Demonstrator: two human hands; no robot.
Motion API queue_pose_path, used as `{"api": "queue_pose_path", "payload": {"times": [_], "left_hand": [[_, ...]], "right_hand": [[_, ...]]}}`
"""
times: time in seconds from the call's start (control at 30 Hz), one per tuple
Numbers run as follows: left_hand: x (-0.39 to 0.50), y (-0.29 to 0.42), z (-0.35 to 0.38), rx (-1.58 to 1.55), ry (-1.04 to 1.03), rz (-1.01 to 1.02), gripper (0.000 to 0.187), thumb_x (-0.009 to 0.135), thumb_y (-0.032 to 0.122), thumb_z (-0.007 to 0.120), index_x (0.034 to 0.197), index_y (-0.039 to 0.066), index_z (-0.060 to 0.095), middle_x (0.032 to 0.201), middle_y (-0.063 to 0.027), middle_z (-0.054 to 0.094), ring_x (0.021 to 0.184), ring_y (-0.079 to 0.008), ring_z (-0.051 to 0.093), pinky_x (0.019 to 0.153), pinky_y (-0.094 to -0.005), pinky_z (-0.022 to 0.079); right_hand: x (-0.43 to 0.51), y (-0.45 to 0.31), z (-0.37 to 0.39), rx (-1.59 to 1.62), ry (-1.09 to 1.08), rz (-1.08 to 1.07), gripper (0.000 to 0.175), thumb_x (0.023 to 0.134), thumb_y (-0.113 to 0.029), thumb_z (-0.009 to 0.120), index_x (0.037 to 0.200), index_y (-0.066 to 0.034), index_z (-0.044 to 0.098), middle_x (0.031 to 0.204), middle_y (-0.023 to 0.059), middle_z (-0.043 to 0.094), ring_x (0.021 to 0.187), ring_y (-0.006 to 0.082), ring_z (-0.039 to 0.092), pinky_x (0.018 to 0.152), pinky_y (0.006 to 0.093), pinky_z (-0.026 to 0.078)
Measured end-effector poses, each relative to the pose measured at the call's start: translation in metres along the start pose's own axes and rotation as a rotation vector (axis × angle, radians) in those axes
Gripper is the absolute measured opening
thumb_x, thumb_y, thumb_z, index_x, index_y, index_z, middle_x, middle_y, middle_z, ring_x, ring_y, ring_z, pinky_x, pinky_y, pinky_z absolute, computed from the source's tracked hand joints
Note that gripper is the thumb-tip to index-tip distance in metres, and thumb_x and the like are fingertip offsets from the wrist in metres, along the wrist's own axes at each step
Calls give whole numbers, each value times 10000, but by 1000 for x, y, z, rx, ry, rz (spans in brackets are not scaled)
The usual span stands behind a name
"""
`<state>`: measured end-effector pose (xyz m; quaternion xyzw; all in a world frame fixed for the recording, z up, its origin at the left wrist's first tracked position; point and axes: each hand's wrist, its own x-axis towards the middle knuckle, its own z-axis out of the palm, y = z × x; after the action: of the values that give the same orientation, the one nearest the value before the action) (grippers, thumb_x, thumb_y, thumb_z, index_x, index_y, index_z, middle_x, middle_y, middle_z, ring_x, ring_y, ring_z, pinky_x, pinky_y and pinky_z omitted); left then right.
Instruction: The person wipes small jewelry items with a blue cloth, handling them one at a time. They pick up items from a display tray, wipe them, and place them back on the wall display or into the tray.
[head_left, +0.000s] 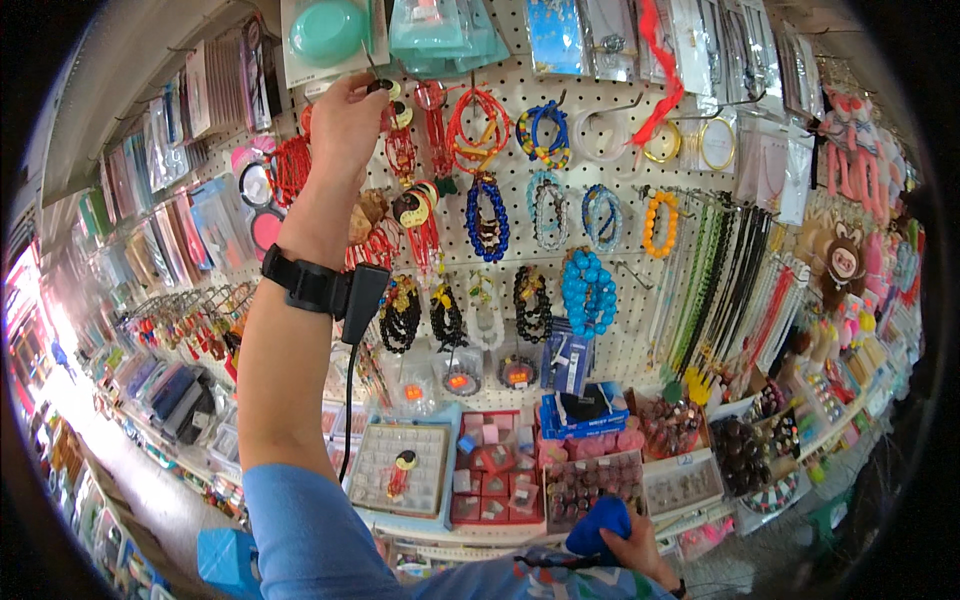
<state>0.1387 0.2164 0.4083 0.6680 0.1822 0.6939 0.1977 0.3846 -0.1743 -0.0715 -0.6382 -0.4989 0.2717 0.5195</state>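
Note:
My left hand (341, 131) is raised to a metal hook at the upper left of the pegboard. Its thumb and fingers pinch a round black-and-cream yin-yang pendant (385, 89) there. More such pendants on red cords (401, 142) hang just beside and below the fingers. Low down, near my body, my right hand (641, 551) grips a blue cloth (606, 525), bunched up. Another yin-yang pendant with a red tassel (405, 460) lies on a compartmented display box (362, 480) on the shelf.
Bead bracelets (487, 221) and necklaces (712, 277) hang from hooks across the pegboard (517, 247). Along the shelf stand a red box of small cases (495, 480) and a blue wrist-support box (585, 412). A cable (349, 405) runs down from my left wrist strap (315, 289).

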Motion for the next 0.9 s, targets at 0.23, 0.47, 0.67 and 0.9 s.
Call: {"api": "queue_pose_path", "payload": {"times": [0.23,0.47,0.67,0.9], "left_hand": [[-53,18,-14,292,-24,261,546,865,203,679,1336,-60,593,1268,-185,685,1095,-197,663,980,-335,489],[-188,39,-71,49,-89,335,400,908,-4,678,1297,-48,599,1250,-139,665,1142,-193,633,1015,-317,475],[-298,5,-130,261,-152,59,169,910,-56,643,1076,-40,675,1065,-127,680,1041,-211,628,930,-323,470],[-418,-105,-159,538,-206,-398,147,879,11,709,1024,-9,708,924,-138,673,794,-249,667,715,-327,532]], "right_hand": [[9,-21,5,-13,-109,1,351,890,-82,726,1215,15,634,942,131,718,830,174,670,763,349,553],[30,-34,25,-36,-136,-87,271,884,-35,704,1146,12,654,953,106,694,861,159,661,783,325,539],[50,-45,44,-11,-335,-57,326,903,-65,699,1207,27,628,986,130,703,893,151,670,779,320,541],[64,-63,71,-17,-421,-166,361,902,-89,710,1232,20,614,991,148,693,877,187,687,779,347,552]]}}
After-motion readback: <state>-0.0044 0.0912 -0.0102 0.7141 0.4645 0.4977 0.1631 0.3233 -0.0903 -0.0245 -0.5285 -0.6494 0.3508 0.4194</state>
